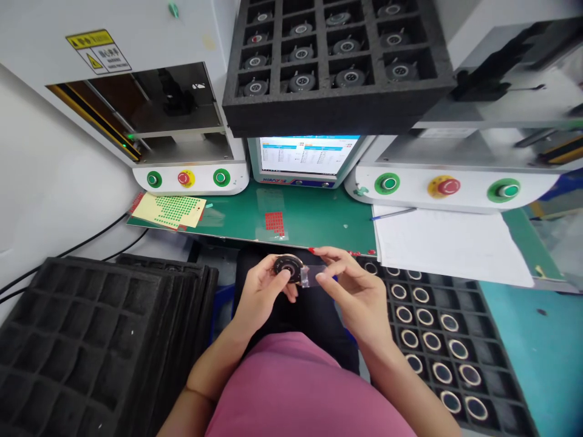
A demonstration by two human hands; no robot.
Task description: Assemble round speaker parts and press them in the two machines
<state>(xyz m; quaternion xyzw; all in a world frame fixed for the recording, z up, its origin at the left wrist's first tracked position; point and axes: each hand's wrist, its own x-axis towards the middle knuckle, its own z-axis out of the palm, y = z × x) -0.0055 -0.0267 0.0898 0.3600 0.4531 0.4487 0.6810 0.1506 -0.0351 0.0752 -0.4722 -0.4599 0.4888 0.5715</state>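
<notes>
Surface: a green rubbery bench mat (319, 218) is lying under two white machines with green and red push buttons, a small lit screen (306, 156) sitting between them.
Paper: a white sheet (449, 246) is resting on the mat's right side; a yellow sheet of green dot stickers (170, 210) is lying on the left.
Trays: empty black foam grid trays (91, 340) are stacked at the left; a black foam tray of round ring parts (437, 340) is sitting at the right.
Left hand: the left hand (262, 297) is gripping a flat round black disc with a metal rim (288, 267), held over the lap, just below the mat's near edge.
Right hand: the right hand (353, 291) is pinching a small clear film strip (312, 276), which is touching the disc's right edge.
</notes>
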